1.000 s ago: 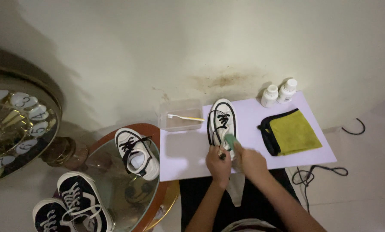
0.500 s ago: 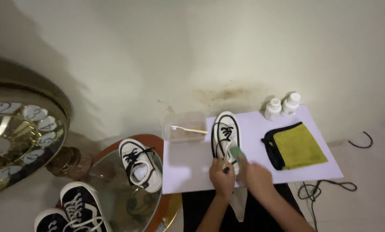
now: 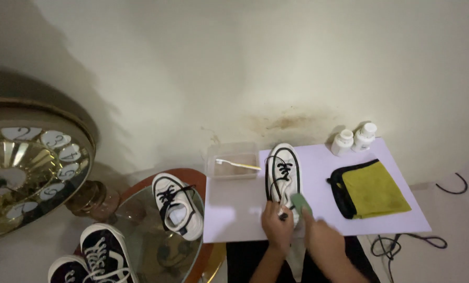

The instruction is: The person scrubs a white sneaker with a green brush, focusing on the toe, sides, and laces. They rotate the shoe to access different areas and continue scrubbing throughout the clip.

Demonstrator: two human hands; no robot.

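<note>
The fingers of the left hand (image 3: 277, 226) are curled around the heel end of a white shoe (image 3: 283, 175) with black trim and black laces, and the shoe is gripped from the side. A small green pad (image 3: 300, 202) is pinched at the fingers of the right hand (image 3: 326, 242) and is pressed against the shoe's heel edge, just beside the left fingers. The shoe extends away from both sets of fingers, toe pointing toward the wall, and it lies on a white sheet (image 3: 234, 209) spread over the bench.

Beyond the left fingers, at the sheet's far corner, a clear tray (image 3: 232, 160) is seen with a toothbrush (image 3: 238, 164) laid across it. Farther from the right fingers, a yellow cloth with a black border (image 3: 372, 188) is laid flat on the sheet, and two small white bottles (image 3: 353, 139) stand behind it (touching or nearly so).

Well to the left of the left fingers, a second white shoe (image 3: 178, 205) rests on a round mirrored table (image 3: 156, 246). A dark pair of sneakers (image 3: 93, 259) lies on the floor below it, and a large ornate clock (image 3: 19, 173) is propped nearby. A black cable (image 3: 407, 242) trails on the floor at the right.
</note>
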